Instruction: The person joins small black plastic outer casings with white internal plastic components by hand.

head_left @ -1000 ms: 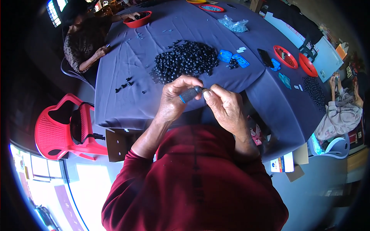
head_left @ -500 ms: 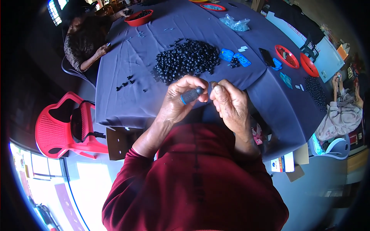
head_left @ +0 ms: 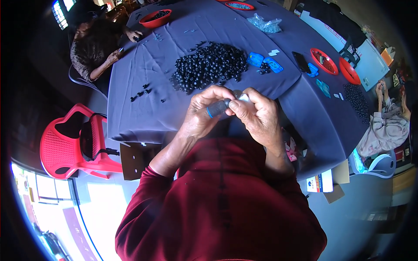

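My left hand [head_left: 201, 111] and my right hand [head_left: 262, 116] meet fingertip to fingertip just in front of a heap of small black beadlike parts [head_left: 209, 67]. On my left thumb sits a black finger cot [head_left: 217, 108] with a blue rim. My left index finger and thumb are closed in a pinch; what lies between them is hidden. A small white flat piece [head_left: 244, 98] shows between the thumb and bent fingers of my right hand. Several loose black parts [head_left: 140, 94] lie left of the heap on the grey tablecloth [head_left: 126, 117].
Blue plastic cases [head_left: 273, 65] lie right of the heap, with a dark phone [head_left: 301, 62] and red trays [head_left: 324, 62] beyond. A clear bag [head_left: 265, 25] and a red bowl [head_left: 155, 19] stand farther back. Co-workers sit at both sides. A red chair [head_left: 65, 143] is at left.
My right hand has turned and its thumb has moved left against the tip of the finger cot. The white piece now shows in it. My left hand has barely shifted.
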Tool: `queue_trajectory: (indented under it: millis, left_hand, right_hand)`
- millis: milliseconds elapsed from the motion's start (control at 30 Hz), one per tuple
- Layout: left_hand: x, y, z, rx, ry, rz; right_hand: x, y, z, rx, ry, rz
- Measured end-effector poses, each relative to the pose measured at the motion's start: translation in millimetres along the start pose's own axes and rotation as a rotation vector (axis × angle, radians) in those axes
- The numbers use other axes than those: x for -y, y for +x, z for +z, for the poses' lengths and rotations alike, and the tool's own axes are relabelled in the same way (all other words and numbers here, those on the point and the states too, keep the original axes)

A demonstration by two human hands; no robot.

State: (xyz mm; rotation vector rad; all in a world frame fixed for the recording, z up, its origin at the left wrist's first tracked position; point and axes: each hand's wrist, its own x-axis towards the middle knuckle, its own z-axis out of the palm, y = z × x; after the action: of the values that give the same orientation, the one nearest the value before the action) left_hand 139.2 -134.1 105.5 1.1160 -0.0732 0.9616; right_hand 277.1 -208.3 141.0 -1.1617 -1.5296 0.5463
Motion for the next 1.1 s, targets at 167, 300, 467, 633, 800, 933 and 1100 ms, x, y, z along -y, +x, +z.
queue_trajectory:
  millis: [167,300,467,633,800,933,1100]
  left_hand:
    - [-3.1,1.2,2.1,0.011,-0.119,0.003]
    - [-2.1,2.4,3.3,0.026,-0.110,0.025]
    - [-1.9,1.1,3.8,0.031,-0.051,0.060]
    - [1.0,1.2,0.9,-0.006,0.008,0.066]
    - [1.8,1.0,1.5,-0.017,0.027,0.070]
    - [1.5,1.2,1.8,-0.033,0.040,0.057]
    - [1.8,0.8,1.0,-0.048,0.025,0.046]
  right_hand:
    - [0.0,-4.0,-0.3,0.026,-0.005,-0.111]
    - [13.5,-6.5,-0.5,0.018,-0.050,-0.084]
    - [17.8,-6.4,-4.5,0.038,-0.173,-0.124]
    - [15.4,-4.9,-5.8,0.050,-0.232,-0.109]
    - [11.5,-4.1,-6.2,0.050,-0.242,-0.101]
    - [8.1,-3.8,-6.3,0.065,-0.241,-0.074]
    - [3.5,-3.3,-2.5,0.033,-0.174,-0.111]
